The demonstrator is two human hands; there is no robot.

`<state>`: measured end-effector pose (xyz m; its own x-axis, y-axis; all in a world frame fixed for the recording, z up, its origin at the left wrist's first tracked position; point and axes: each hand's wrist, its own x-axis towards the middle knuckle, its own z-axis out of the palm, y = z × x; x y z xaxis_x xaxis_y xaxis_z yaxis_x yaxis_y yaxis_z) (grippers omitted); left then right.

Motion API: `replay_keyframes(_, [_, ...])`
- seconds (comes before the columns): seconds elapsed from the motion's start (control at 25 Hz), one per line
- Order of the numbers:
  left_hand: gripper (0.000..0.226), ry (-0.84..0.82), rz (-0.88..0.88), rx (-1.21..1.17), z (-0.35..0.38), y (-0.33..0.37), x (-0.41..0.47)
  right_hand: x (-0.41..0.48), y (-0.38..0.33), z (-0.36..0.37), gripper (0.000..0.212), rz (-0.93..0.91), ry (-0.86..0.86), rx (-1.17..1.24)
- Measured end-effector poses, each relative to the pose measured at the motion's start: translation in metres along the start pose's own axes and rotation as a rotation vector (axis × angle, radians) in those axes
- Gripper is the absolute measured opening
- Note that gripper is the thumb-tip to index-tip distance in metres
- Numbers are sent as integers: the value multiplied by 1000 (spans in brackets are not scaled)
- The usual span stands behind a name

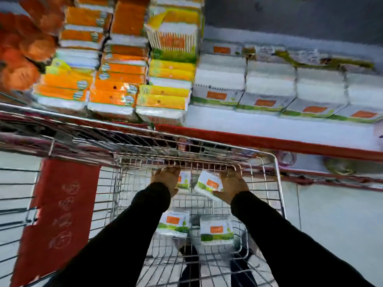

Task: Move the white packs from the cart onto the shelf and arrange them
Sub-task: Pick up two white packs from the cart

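Both hands reach into the wire cart (pixel 276 183). My left hand (pixel 166 179) grips a white pack (pixel 184 180) with an orange label and green band, mostly hidden behind the hand. My right hand (pixel 233 186) holds a second white pack (pixel 208 184), tilted, at the far end of the basket. Two more white packs lie on the cart's wire floor: one at the left (pixel 174 223), one at the right (pixel 216 233). Above the cart, the white shelf (pixel 269 129) carries a row of the same white packs (pixel 269 88) stacked along its back.
Orange and yellow packs (pixel 116 79) fill the shelf's left half in tall stacks. A red shelf edge (pixel 259 141) runs just over the cart's far rim. A red banner (pixel 58 214) hangs at the left. A second wire cart (pixel 62 133) is left of mine.
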<state>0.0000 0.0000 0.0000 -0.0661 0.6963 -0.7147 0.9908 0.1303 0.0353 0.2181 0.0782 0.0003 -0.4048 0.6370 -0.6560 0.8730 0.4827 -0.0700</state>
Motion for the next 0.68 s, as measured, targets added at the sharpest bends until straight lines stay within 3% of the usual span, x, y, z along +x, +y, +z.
replay_keyframes(0.28, [85, 29, 15, 80, -2, 0, 15, 12, 2, 5, 69, -23, -12, 172])
replay_keyframes(0.44, [64, 54, -30, -4, 0, 0, 0, 5, -6, -3, 51, -15, -4, 161])
replay_keyframes(0.6, [57, 128, -60, 13, -6, 8, -29, -16, -10, -17, 62, -10, 14, 180])
replay_keyframes(0.68, [57, 157, -72, -3, -18, 11, -46, -32, -10, -32, 56, -21, 44, 109])
